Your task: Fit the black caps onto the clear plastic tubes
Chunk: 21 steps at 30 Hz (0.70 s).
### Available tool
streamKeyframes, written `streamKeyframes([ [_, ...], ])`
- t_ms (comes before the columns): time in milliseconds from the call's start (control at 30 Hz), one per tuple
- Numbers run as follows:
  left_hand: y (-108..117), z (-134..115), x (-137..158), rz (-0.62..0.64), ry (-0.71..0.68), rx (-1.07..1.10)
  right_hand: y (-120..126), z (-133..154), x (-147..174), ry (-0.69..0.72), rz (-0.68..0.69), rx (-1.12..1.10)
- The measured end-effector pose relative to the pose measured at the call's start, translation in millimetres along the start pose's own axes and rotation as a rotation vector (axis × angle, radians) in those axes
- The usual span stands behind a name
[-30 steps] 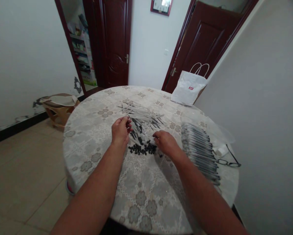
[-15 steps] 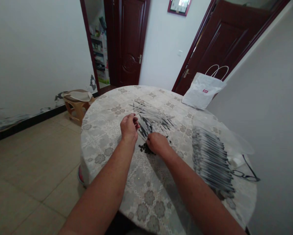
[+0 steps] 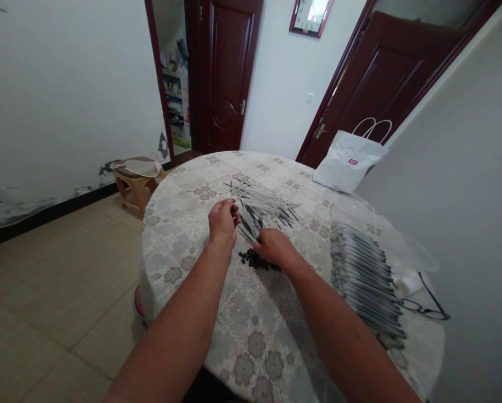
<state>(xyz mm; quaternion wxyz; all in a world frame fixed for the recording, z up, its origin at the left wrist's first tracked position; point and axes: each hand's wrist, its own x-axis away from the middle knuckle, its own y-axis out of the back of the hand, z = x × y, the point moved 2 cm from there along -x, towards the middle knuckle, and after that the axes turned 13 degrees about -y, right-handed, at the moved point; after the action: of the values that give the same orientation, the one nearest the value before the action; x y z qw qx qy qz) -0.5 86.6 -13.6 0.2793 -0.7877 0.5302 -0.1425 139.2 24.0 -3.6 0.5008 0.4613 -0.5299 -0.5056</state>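
Slim rods (image 3: 268, 202) look light, stiff, slippery, best pinched mid-length; left hand (image 3: 223, 220) beside them, right hand (image 3: 275, 245) over small black pieces (image 3: 251, 258), both curled, grasp impossible to tell

No text can be read from here. Far right on table (image 3: 240, 313): white paper bag (image 3: 345, 173), small red label (image 3: 353, 162) on front, pale marks too small. High on far wall (image 3: 276, 78): red-framed clock (image 3: 307, 21), faint marks, glare over part.
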Motion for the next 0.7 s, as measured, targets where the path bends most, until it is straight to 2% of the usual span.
streamKeyframes([
  [67, -1.0, -0.4, 1.2, 0.119, -0.070, -0.148, 4.4, -11.5, 0.6, -0.005, -0.027, -0.092],
  [100, -2.1, -1.7, 2.4, 0.219, -0.161, -0.258, 7.4, -18.1, 0.2, -0.009, -0.035, -0.144],
  [233, -10.6, -6.9, 15.3, 0.787, -0.725, -0.696, 21.6, -43.8, -4.3, -0.012, -0.015, -0.334],
  [300, -12.7, -4.9, 21.9, 1.008, -0.886, -0.815, 27.3, -53.0, -6.3, -0.002, 0.026, -0.408],
  [333, -12.8, -3.2, 23.4, 1.072, -0.908, -0.851, 29.0, -56.4, -7.0, -0.004, 0.057, -0.455],
  [400, -11.4, 0.4, 22.7, 1.100, -0.862, -0.895, 29.5, -61.6, -8.4, -0.047, 0.144, -0.572],
  [500, -6.0, 3.7, 15.6, 1.005, -0.700, -0.929, 24.7, -65.3, -11.6, -0.138, 0.233, -0.752],
  [533, -3.7, 3.4, 12.7, 0.958, -0.656, -0.933, 22.9, -65.3, -13.2, -0.156, 0.207, -0.800],
  [600, 0.4, 0.4, 7.5, 0.855, -0.597, -0.932, 19.1, -63.1, -16.0, -0.186, 0.068, -0.850],
  [700, 4.6, -8.2, 1.0, 0.650, -0.535, -0.863, 11.8, -46.9, -14.4, -0.154, -0.175, -0.710],
])
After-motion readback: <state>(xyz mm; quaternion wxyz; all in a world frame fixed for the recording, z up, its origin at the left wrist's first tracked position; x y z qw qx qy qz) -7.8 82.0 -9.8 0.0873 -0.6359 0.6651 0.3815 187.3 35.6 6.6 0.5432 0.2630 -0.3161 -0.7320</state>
